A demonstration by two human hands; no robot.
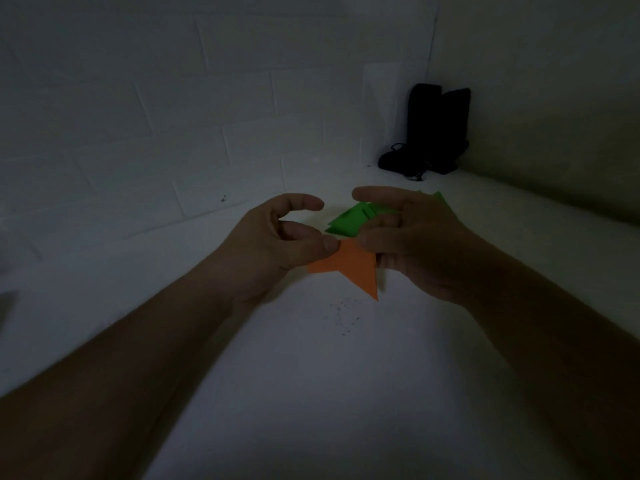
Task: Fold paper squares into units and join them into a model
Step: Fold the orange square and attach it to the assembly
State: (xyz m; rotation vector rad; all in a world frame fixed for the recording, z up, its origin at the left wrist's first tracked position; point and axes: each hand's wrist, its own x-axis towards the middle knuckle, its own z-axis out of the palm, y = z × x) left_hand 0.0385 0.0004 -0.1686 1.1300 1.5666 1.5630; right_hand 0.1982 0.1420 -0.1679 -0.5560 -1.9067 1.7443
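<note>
Joining looks underway: above the white surface (311, 358), the left hand (277, 237) pinches the orange unit (349, 268) while the right hand (412, 244) clasps the green unit (349, 220) touching it, so next a point probably needs sliding into a pocket.

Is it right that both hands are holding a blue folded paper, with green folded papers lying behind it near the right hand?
Not quite: the folded paper that the left hand and right hand pinch is orange, not blue. The head view shows it. The rest holds: the green folded papers lie behind it near the right hand.
</note>
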